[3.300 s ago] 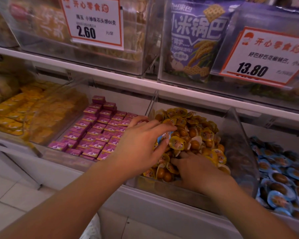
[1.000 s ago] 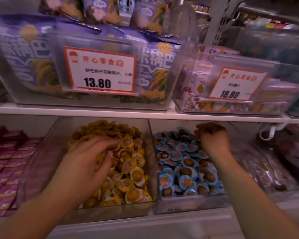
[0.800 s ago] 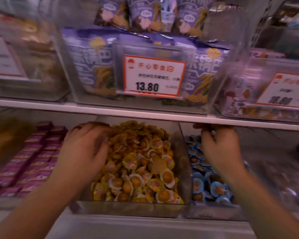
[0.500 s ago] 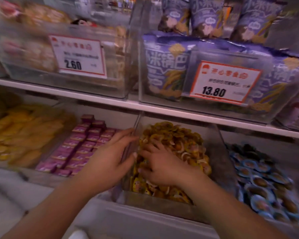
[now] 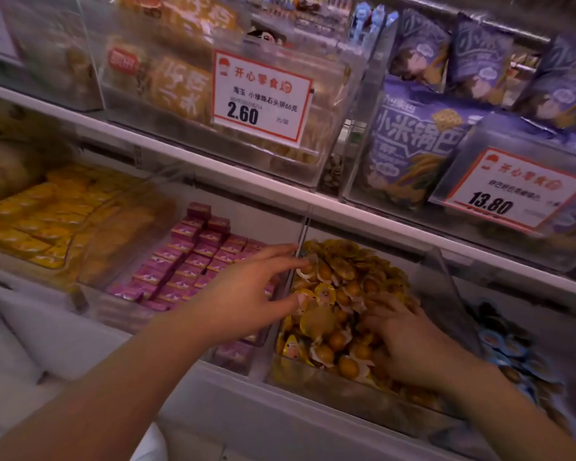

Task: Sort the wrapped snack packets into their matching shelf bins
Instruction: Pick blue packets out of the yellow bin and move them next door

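Head view: the left hand, grip spread wide and holding nothing, reaches over the clear divider toward the yellow-wrapped snack packets heaped in their clear bin at 5 o'clock. The right hand lies on that heap, fingers buried; its grip cannot be told. Pink packets sit at 9 o'clock of the bin, blue ones at 3 o'clock.

One camera on my head, close to the shelves, looking forward and down.

It faces the lower shelf from above at arm's reach, tilted so the shelf edge runs down to the right; my forearms enter from the bottom edge, and the upper bins with their price tags fill the top.
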A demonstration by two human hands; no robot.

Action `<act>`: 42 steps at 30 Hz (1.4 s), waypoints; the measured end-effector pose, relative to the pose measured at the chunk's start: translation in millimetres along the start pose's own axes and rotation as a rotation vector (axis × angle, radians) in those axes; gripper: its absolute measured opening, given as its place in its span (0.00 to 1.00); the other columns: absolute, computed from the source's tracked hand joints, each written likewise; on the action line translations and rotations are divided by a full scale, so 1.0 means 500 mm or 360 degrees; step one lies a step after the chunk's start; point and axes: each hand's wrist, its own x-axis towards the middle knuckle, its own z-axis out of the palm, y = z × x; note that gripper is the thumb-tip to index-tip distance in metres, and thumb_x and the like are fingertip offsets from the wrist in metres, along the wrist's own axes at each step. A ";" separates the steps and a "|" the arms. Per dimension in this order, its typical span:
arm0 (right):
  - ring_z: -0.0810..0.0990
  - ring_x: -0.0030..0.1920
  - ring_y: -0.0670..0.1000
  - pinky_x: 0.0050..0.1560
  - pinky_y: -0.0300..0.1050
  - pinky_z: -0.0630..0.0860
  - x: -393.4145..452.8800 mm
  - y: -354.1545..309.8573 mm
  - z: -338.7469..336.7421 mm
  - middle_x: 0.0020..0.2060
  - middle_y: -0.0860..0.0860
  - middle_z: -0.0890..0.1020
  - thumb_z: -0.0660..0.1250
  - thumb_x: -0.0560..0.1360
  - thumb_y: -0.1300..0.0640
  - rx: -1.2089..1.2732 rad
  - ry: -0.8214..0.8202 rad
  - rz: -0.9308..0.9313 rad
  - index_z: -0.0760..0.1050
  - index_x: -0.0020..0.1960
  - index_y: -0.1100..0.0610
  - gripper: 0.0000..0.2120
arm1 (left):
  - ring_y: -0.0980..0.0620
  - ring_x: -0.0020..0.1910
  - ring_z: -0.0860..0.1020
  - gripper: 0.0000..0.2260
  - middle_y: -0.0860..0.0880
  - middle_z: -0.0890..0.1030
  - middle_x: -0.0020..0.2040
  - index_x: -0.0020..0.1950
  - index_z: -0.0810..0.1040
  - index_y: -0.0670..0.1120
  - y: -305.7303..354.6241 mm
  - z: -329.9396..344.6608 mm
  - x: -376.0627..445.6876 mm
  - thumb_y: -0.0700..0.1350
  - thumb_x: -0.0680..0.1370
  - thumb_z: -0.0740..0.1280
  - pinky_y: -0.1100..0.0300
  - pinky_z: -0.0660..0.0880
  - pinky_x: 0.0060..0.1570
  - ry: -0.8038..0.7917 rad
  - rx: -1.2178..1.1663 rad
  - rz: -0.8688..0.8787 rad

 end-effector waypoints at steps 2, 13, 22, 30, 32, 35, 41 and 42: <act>0.61 0.73 0.49 0.68 0.56 0.59 0.002 -0.027 -0.018 0.64 0.41 0.75 0.57 0.68 0.44 -0.0067 0.0092 0.0040 0.75 0.61 0.44 0.23 | 0.70 0.70 0.62 0.26 0.65 0.63 0.75 0.71 0.69 0.65 0.001 -0.002 -0.003 0.67 0.73 0.62 0.73 0.59 0.66 -0.0019 -0.0013 0.0004; 0.60 0.74 0.52 0.68 0.55 0.64 0.120 -0.133 0.005 0.71 0.47 0.68 0.59 0.77 0.41 -0.0028 0.0133 -0.0346 0.72 0.69 0.48 0.23 | 0.74 0.65 0.65 0.23 0.72 0.61 0.71 0.69 0.70 0.66 0.003 0.001 -0.002 0.61 0.75 0.67 0.76 0.65 0.60 -0.0008 -0.0117 -0.0010; 0.62 0.69 0.55 0.69 0.58 0.61 0.035 -0.040 -0.015 0.53 0.49 0.78 0.57 0.71 0.45 -0.0347 -0.0047 -0.0132 0.79 0.47 0.51 0.16 | 0.70 0.62 0.70 0.22 0.67 0.63 0.74 0.69 0.71 0.65 -0.002 0.003 0.001 0.59 0.75 0.68 0.70 0.72 0.58 -0.0004 -0.0123 0.0015; 0.75 0.62 0.54 0.63 0.53 0.73 0.085 -0.165 -0.031 0.62 0.52 0.77 0.62 0.76 0.49 0.0177 0.0036 -0.0473 0.75 0.65 0.46 0.18 | 0.71 0.64 0.69 0.21 0.67 0.63 0.73 0.68 0.71 0.65 0.003 0.005 0.000 0.59 0.75 0.68 0.70 0.71 0.60 0.0032 -0.0096 0.0015; 0.74 0.64 0.54 0.62 0.52 0.74 0.098 -0.158 -0.019 0.64 0.53 0.76 0.62 0.78 0.45 0.0251 -0.0182 -0.0385 0.73 0.68 0.45 0.19 | 0.73 0.61 0.69 0.21 0.67 0.63 0.73 0.68 0.71 0.67 0.006 0.004 -0.001 0.59 0.75 0.67 0.76 0.69 0.56 0.0024 -0.0108 0.0005; 0.66 0.70 0.52 0.69 0.52 0.66 0.105 -0.130 -0.009 0.70 0.49 0.71 0.63 0.76 0.43 0.0088 -0.0164 -0.0409 0.69 0.71 0.42 0.24 | 0.72 0.65 0.67 0.21 0.66 0.63 0.74 0.69 0.71 0.66 0.008 0.004 -0.001 0.58 0.76 0.68 0.79 0.66 0.57 0.0011 -0.0116 -0.0003; 0.64 0.69 0.54 0.70 0.56 0.63 0.116 -0.141 0.012 0.70 0.50 0.69 0.65 0.73 0.40 -0.0027 -0.0042 -0.0290 0.69 0.71 0.46 0.28 | 0.72 0.61 0.68 0.22 0.66 0.62 0.74 0.70 0.69 0.67 0.007 0.003 -0.002 0.59 0.76 0.67 0.76 0.68 0.57 -0.0003 -0.0051 -0.0008; 0.66 0.68 0.54 0.69 0.54 0.64 0.117 -0.141 0.012 0.69 0.50 0.71 0.65 0.72 0.41 -0.0012 0.0015 -0.0273 0.70 0.69 0.48 0.27 | 0.71 0.63 0.68 0.22 0.66 0.62 0.74 0.70 0.69 0.67 0.007 0.003 -0.002 0.59 0.76 0.67 0.73 0.69 0.58 0.0002 -0.0045 -0.0004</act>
